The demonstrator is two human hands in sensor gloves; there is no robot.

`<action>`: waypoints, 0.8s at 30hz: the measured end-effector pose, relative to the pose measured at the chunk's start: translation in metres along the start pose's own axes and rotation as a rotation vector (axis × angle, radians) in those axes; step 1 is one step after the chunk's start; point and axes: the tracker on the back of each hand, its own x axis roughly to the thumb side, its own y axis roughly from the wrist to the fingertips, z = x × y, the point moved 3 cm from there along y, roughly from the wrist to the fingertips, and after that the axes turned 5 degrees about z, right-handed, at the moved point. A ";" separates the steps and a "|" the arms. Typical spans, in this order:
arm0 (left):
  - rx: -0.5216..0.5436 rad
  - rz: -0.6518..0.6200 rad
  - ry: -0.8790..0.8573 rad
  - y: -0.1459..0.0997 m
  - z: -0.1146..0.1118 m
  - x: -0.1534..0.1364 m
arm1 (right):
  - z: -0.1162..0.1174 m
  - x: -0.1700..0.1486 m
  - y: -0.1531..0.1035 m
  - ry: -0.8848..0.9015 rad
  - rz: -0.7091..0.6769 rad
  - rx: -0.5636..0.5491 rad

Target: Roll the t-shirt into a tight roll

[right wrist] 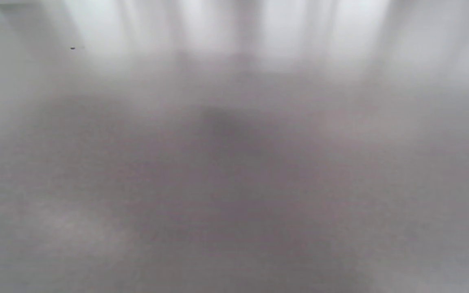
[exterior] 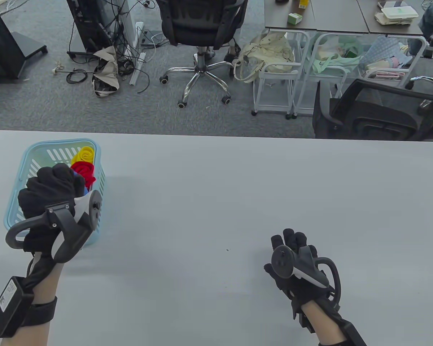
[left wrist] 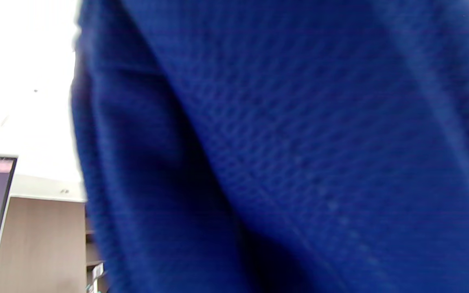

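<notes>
Table view first: my left hand sits over the light blue basket at the table's left side, fingers curled down into it. Only a sliver of blue cloth shows beside that hand here, next to a red roll and a yellow roll standing in the basket's far corner. From the left wrist view, the blue shirt fills nearly the whole picture, blurred and pressed right up against the lens, so I read the left hand as clenched round it, though I cannot see the fingers on the cloth itself. I cannot tell whether the shirt is rolled.

My right hand lies well apart from the basket, low on the table's right half, fingers straight and relaxed, gripping nothing. Its wrist view gives me only bare grey tabletop, out of focus.

Beyond the table I see an office chair and white carts.
</notes>
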 end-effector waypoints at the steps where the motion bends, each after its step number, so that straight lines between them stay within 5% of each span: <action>1: 0.013 -0.008 -0.005 0.000 0.006 0.002 | 0.000 0.000 0.000 0.000 0.000 0.000; 9: 0.132 -0.080 -0.134 -0.008 0.066 0.019 | 0.000 0.000 0.000 0.001 0.000 0.000; 16: 0.009 -0.180 -0.476 -0.034 0.078 0.050 | -0.001 0.000 -0.001 0.006 -0.004 -0.006; 21: -0.299 -0.277 -0.719 -0.062 0.036 0.092 | -0.004 0.001 -0.004 0.006 -0.009 -0.023; 24: -0.716 -0.348 -0.937 -0.083 -0.020 0.126 | -0.005 0.000 -0.005 0.007 -0.005 -0.027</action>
